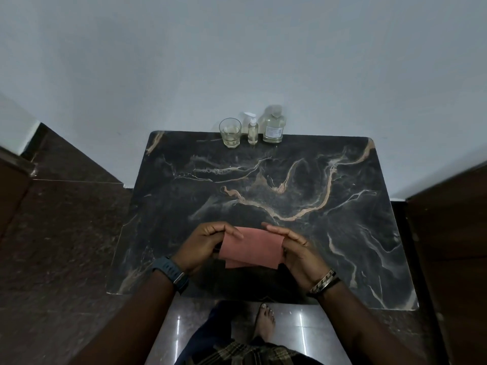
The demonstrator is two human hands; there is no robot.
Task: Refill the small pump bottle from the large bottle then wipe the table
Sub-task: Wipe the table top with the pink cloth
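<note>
Over the table's (342, 233) near edge, the left hand (203, 247) and right hand (297, 252) pinch a pink cloth (251, 246) taut, while the small pump bottle (252, 133) and large bottle (273, 126) crowd the far edge, where a careless wiping sweep could topple them.

The small pump bottle (252, 132) stands upright, clear with pale liquid, well beyond the hands, just left of the large clear bottle (273, 126). A pink cloth (253, 246) is stretched between both hands above the dark marble table (263, 185).
</note>
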